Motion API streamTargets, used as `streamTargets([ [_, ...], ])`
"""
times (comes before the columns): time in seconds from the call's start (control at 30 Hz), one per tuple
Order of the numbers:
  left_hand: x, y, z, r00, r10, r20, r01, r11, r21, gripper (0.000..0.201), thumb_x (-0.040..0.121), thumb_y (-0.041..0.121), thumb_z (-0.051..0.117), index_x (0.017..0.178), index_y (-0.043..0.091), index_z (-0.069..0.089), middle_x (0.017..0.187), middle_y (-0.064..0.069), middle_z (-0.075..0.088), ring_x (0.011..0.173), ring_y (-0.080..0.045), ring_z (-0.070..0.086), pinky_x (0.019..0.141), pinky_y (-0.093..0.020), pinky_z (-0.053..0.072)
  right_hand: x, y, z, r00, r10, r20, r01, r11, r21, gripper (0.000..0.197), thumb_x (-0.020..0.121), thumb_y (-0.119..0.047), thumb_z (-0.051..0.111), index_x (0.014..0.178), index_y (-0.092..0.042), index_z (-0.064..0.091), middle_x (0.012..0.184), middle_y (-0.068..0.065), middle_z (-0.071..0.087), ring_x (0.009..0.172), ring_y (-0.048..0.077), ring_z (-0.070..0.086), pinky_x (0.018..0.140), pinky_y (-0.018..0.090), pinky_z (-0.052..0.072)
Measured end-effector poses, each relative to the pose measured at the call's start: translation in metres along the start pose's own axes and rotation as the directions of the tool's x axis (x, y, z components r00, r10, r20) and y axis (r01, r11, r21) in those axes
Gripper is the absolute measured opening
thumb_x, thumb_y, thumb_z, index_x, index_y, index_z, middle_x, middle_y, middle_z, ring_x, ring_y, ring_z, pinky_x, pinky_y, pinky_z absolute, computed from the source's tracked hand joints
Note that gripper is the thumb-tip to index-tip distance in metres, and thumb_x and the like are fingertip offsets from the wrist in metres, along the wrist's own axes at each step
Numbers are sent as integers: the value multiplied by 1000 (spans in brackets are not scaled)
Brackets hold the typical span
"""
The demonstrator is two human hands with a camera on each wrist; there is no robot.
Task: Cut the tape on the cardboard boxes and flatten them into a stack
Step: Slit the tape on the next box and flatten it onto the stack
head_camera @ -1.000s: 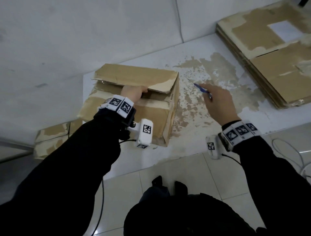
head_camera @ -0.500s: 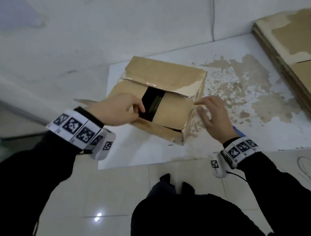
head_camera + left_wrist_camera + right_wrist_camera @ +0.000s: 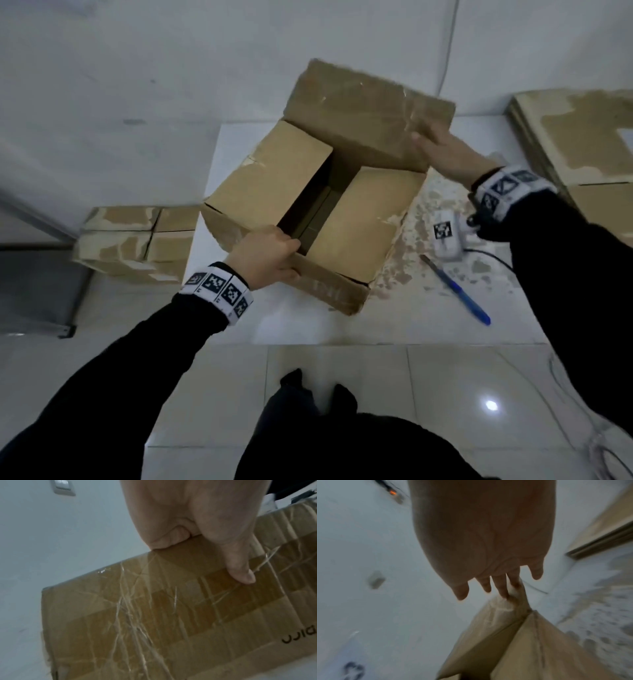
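A brown cardboard box [image 3: 356, 219] stands on a white slab [image 3: 428, 329] with its top open. My left hand [image 3: 270, 255] grips the near flap [image 3: 329, 284], fingers curled over its edge. In the left wrist view the thumb [image 3: 240, 568] lies on the flap's taped outer face [image 3: 171, 615]. My right hand [image 3: 442, 150] lies with straight fingers against the raised far flap [image 3: 359, 113]. The right wrist view shows the right hand's fingertips [image 3: 501, 591] touching the far flap's edge [image 3: 505, 622]. A blue-handled cutter [image 3: 457, 291] lies loose on the slab, right of the box.
A stack of flattened cardboard [image 3: 582, 137] lies at the far right. Two more taped boxes [image 3: 137, 240] sit on the floor at the left, beside a grey metal frame [image 3: 34, 291]. A white wall is close behind. My feet [image 3: 315, 390] stand on tiled floor.
The blue cutter went from my right hand to the slab. Both long flaps swung open: my left hand pulled the near one toward me and my right hand pushed the far one up.
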State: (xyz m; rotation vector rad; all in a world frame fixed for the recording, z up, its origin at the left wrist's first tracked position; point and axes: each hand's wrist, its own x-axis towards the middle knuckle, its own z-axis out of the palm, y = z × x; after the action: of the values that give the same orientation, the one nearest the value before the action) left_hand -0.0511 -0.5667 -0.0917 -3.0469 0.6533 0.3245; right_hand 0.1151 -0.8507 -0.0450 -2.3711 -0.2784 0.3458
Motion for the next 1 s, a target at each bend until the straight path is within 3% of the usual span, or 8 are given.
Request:
streamTargets([
  [0.13,2,2,3,1000,11,7,-12,997,75,35,88,44,60,82,13,43,86,-8,61,83,-29,56,71,-35,37,20,-1,20,925,317,208,-273,938,-215,62,101,-48,21,140,-4,40,147,15,37,135,28,36,111,36,21],
  [0.3,4,1,5,999,1,40,-7,987,159,34,91,49,52,89,16,45,95,-5,62,90,-25,56,84,-32,37,2,-55,64,984,47,174,48,861,-505,58,101,-47,25,144,-11,34,153,12,28,141,30,23,113,42,13],
  [0.43,3,1,2,999,21,34,-27,981,194,38,90,51,52,96,14,52,98,-5,64,93,-24,57,85,-32,37,-17,-85,101,798,194,571,196,813,-548,65,99,-53,17,147,-13,33,154,8,26,143,27,22,117,39,11],
  [0.53,1,0,-1,999,49,22,-52,977,208,40,90,52,52,100,13,53,103,-6,63,98,-24,56,84,-30,36,-35,-87,77,889,22,457,198,883,-427,57,94,-59,29,127,-22,57,136,1,51,127,22,44,111,49,26],
  [0.7,-11,-8,-22,996,84,27,-87,922,378,69,80,71,50,114,11,56,115,-9,59,110,-26,50,100,-35,32,-110,-95,21,974,-212,-75,171,916,-363,34,98,-38,43,108,-12,62,112,8,60,103,22,52,88,32,36],
  [0.83,-32,-38,-55,988,19,-155,46,913,406,73,81,74,44,116,11,59,119,-11,56,118,-29,46,114,-42,18,-162,-57,11,954,137,-268,-241,881,-407,66,85,-69,30,118,-19,57,117,10,60,105,25,52,101,49,32],
  [0.93,-44,-82,-73,949,-163,-269,248,914,321,63,85,67,44,113,13,60,118,-12,59,118,-29,48,113,-47,14,-163,-29,39,885,459,-78,-464,853,-240,117,56,-99,15,139,-22,41,143,11,45,127,32,44,109,50,28],
  [1.0,-44,-111,-74,923,-346,-168,381,882,279,68,85,71,38,112,13,62,115,-11,63,118,-28,51,114,-52,6,-152,-30,69,830,553,68,-555,831,22,106,67,-90,27,144,-18,33,147,10,38,131,32,40,103,48,39],
])
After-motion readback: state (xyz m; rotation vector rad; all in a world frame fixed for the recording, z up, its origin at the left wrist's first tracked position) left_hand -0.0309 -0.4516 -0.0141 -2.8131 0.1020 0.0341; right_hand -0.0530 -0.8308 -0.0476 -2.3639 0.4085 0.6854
